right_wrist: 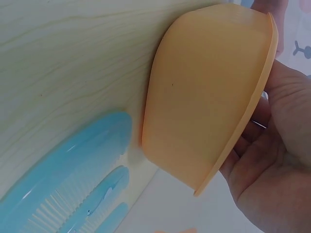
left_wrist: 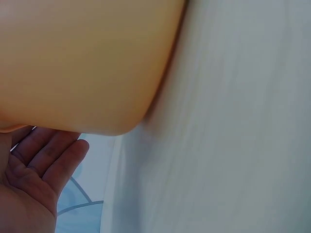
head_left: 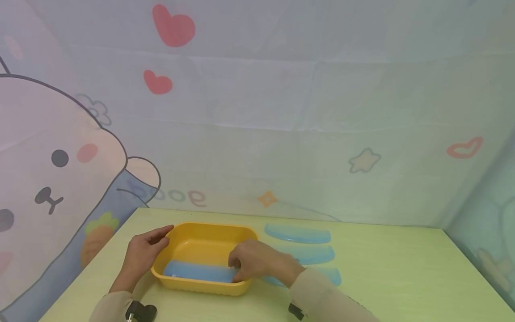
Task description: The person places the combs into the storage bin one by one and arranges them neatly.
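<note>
A yellow plastic basin [head_left: 201,287] stands on the table, with a blue comb [head_left: 201,272] lying lengthwise inside along its near wall. My right hand [head_left: 261,261] reaches over the basin's right rim, its thumb and curled fingers at the comb's right end. In the right wrist view the basin wall hides the fingertips. My left hand [head_left: 141,252] rests against the basin's left side, fingers fairly straight along the outside near the rim. The left wrist view shows those fingers [left_wrist: 65,162] extended beside the wall.
Right of the basin, three translucent blue combs lie roughly parallel on the table: a far comb [head_left: 297,234], a middle comb [head_left: 315,255] and a near comb [head_left: 331,276] partly covered by the right forearm. A printed cloth [head_left: 257,103] hangs behind the pale table [head_left: 394,268].
</note>
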`<state>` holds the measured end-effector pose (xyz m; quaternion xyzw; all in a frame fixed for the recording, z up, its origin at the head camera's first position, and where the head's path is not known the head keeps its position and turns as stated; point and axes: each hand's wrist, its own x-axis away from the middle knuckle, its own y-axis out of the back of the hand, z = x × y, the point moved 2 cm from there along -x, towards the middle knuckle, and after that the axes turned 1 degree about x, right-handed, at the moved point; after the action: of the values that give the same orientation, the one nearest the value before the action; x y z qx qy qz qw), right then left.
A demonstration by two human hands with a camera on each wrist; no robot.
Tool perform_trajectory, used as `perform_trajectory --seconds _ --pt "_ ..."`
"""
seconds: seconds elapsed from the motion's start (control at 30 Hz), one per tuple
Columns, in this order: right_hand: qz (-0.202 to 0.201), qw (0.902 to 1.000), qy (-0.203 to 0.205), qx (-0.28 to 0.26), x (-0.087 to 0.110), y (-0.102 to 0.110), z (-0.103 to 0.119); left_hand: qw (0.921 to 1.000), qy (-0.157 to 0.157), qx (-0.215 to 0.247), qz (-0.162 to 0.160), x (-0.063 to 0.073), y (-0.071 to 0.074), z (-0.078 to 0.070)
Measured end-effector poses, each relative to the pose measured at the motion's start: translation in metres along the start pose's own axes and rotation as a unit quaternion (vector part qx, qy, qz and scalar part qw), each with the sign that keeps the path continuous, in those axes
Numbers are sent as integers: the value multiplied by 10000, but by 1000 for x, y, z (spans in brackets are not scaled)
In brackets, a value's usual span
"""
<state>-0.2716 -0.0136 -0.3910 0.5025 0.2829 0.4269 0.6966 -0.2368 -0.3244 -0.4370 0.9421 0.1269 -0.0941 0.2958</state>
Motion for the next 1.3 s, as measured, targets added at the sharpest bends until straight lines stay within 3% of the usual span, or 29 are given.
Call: perform_trajectory --seconds 0.37,1.0,1.1,1.3 --pt "106 9999 -130 5 0 -1 1 10000 94 12 27 1 0 -3" --pt "279 9993 -133 -198 0 -2 0 9999 -39 -105 7 0 0 -1" --pt "306 9989 -112 -329 0 -1 -2 10000 -4 -87 19 0 0 -1" --pt "142 9927 -153 -1184 7 2 -8 9999 50 -90 55 2 0 -1"
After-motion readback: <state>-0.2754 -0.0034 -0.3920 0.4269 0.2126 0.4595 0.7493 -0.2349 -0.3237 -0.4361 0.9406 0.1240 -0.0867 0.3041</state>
